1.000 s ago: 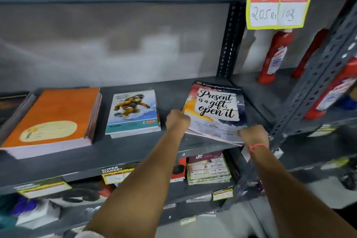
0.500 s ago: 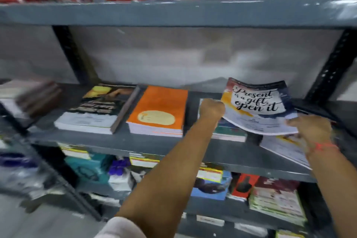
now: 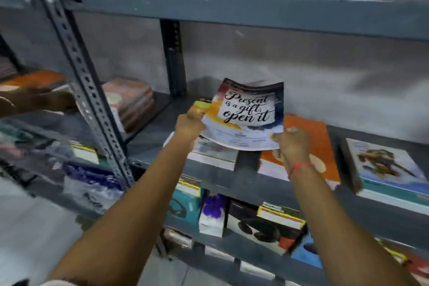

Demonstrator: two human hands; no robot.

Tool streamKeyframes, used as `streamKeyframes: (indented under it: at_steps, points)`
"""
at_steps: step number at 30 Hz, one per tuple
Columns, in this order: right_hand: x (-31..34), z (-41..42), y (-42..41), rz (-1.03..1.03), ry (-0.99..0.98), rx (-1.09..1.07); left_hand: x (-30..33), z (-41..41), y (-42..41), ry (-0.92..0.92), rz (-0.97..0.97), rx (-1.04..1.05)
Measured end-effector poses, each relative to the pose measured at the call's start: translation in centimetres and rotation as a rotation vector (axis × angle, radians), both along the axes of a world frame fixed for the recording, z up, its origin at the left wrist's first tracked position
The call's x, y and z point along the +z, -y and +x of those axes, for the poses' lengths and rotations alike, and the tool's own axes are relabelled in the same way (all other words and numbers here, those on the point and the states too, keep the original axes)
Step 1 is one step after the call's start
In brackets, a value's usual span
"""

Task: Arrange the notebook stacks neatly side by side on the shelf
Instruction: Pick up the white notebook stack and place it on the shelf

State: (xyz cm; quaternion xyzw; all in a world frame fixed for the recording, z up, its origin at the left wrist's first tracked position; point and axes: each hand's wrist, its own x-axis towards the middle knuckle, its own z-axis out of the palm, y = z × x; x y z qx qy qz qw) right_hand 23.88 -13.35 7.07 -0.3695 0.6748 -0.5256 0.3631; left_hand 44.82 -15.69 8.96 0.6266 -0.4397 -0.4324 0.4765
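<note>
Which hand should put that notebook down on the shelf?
Probably the left hand: it grips the curling "Present is a gift" notebook right above the near stack. The right hand holds its other corner over the orange notebook stack.

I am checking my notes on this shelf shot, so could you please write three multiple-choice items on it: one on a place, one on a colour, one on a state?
1. Where is the "Present is a gift" notebook?
A. Flat on the shelf
B. Held up above the shelf
C. On the floor

2. What colour is the stack behind the right hand?
A. Orange
B. Green
C. Black

3. How is the notebook held?
A. By the left hand only
B. By neither hand
C. By both hands, at its lower corners

Answers: 1 B, it is lifted and tilted, clear of the stacks; 2 A, its cover is plainly orange; 3 C, each hand pinches one lower corner.
</note>
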Motion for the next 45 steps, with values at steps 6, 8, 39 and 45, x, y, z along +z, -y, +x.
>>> streamKeyframes:
  at_steps: [6,8,39,45]
  points:
    - [-2.1,7.4,1.6,0.04,-0.166,0.059,-3.1,6.9,2.2,0.082,0.084,0.113]
    - [-3.2,8.4,2.0,0.055,-0.21,0.069,-4.1,8.0,2.8,0.064,0.097,0.091]
    - [-0.3,-13.7,-8.4,0.037,-0.647,-0.436,0.5,-21.8,-5.6,0.626,-0.39,-0.434]
    - [-1.9,-28.9,-16.3,0.154,-0.643,-0.627,-1.3,-39.1,-12.5,0.467,-0.255,-0.841]
